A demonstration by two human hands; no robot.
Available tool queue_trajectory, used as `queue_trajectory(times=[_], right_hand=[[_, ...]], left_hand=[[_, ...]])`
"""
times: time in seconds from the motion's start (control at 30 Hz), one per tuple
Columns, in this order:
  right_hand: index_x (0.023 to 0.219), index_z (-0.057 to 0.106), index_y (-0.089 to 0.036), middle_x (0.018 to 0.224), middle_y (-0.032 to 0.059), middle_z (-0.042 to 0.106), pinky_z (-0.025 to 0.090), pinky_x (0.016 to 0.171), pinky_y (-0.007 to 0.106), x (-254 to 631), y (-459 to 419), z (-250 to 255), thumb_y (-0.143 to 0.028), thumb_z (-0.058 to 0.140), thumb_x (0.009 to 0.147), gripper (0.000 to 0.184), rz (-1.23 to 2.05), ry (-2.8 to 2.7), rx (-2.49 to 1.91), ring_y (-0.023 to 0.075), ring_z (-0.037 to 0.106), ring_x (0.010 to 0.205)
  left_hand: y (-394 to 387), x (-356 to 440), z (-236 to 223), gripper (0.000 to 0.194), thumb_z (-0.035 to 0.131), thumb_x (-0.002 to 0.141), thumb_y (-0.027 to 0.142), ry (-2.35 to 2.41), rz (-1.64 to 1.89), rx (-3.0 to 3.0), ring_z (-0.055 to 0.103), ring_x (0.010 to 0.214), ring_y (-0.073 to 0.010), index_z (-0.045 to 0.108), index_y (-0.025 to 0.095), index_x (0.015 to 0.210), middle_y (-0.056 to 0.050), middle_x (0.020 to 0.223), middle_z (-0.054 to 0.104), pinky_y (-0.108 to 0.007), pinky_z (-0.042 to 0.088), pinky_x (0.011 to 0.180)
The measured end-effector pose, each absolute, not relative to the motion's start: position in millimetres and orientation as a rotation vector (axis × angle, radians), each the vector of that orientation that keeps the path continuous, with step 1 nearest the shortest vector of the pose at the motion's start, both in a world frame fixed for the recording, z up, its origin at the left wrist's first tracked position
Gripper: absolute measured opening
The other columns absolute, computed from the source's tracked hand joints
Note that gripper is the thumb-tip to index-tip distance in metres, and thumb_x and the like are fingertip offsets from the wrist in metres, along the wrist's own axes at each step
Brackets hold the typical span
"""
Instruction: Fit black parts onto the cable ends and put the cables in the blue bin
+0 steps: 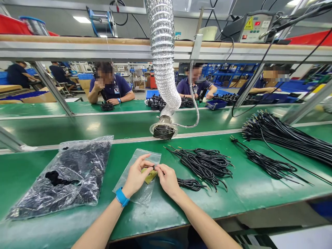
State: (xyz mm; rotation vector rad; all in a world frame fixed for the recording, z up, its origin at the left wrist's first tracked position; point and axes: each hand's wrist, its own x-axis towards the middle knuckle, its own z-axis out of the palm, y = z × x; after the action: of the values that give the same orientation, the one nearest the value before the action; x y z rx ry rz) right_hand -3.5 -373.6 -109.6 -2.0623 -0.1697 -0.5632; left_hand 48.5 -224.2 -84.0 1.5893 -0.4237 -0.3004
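My left hand [137, 175], with a blue band at the wrist, and my right hand [167, 178] meet over a clear plastic bag [141, 199] on the green bench. Between the thumbs and fingertips of both is a small black part [154, 167], too small to name. A yellow-green piece [150, 177] lies beneath the fingers, on or in the bag. Right of my right hand, a coiled black cable [192, 184] lies beside a larger pile of black cables [204, 164] with bare copper-coloured ends.
A large clear bag of black parts [85, 176] lies at left, torn open. More cables [269, 164] and a thick cable bundle [285, 138] lie right. A silver duct [163, 58] hangs ahead, its fan-like end low over the bench. Several people sit opposite.
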Motion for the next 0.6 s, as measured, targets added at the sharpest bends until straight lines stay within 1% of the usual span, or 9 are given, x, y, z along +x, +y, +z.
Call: queue_trajectory(times=[0.13,0.23,0.33,0.4,0.5,0.6], right_hand=[[0.071,0.055,-0.013,0.067,0.0034,0.055,0.034,0.06,0.023,-3,-375,-109,-0.034,0.037,0.099,0.04,-0.396,-0.152,-2.061,0.0108,0.048,0.06],[0.07,0.054,-0.012,0.063,0.0028,0.051,0.03,0.056,0.022,-3,-376,-107,-0.041,0.035,0.099,0.045,-0.282,-0.121,-2.034,0.0104,0.044,0.057],[0.071,0.055,-0.012,0.063,0.003,0.051,0.031,0.056,0.022,-3,-377,-106,-0.043,0.036,0.099,0.046,-0.277,-0.121,-2.006,0.0106,0.044,0.058],[0.072,0.057,-0.012,0.067,0.0033,0.054,0.033,0.06,0.022,-2,-377,-106,-0.04,0.038,0.099,0.043,-0.329,-0.144,-2.004,0.0107,0.046,0.061],[0.079,0.062,-0.013,0.076,0.003,0.06,0.037,0.066,0.021,-3,-375,-104,-0.033,0.042,0.098,0.034,-0.399,-0.173,-2.01,0.011,0.052,0.068],[0.086,0.066,-0.015,0.083,0.0016,0.063,0.04,0.071,0.021,-9,-380,-83,-0.026,0.047,0.096,0.024,-0.478,-0.167,-2.028,0.011,0.056,0.074]], left_hand=[[-221,49,-87,0.061,0.062,0.084,0.03,-0.526,-0.345,1.608,0.062,0.094,-0.0167,0.039,0.012,0.138,-0.008,0.098,0.066,-0.033,0.045,0.094],[-219,51,-85,0.065,0.062,0.084,0.03,-0.546,-0.366,1.591,0.062,0.093,-0.0169,0.037,0.012,0.141,-0.008,0.099,0.066,-0.034,0.045,0.094],[-218,53,-82,0.069,0.064,0.082,0.029,-0.52,-0.346,1.556,0.062,0.096,-0.0172,0.036,0.011,0.142,-0.009,0.101,0.066,-0.034,0.046,0.094],[-217,55,-80,0.066,0.065,0.081,0.031,-0.526,-0.328,1.575,0.062,0.099,-0.0171,0.041,0.012,0.14,-0.009,0.102,0.065,-0.033,0.046,0.095],[-215,56,-81,0.06,0.064,0.082,0.034,-0.577,-0.323,1.633,0.062,0.099,-0.017,0.047,0.013,0.135,-0.009,0.104,0.065,-0.034,0.045,0.097],[-212,56,-81,0.066,0.068,0.079,0.043,-0.553,-0.3,1.67,0.061,0.099,-0.0179,0.047,0.015,0.136,-0.009,0.111,0.064,-0.036,0.046,0.098]])
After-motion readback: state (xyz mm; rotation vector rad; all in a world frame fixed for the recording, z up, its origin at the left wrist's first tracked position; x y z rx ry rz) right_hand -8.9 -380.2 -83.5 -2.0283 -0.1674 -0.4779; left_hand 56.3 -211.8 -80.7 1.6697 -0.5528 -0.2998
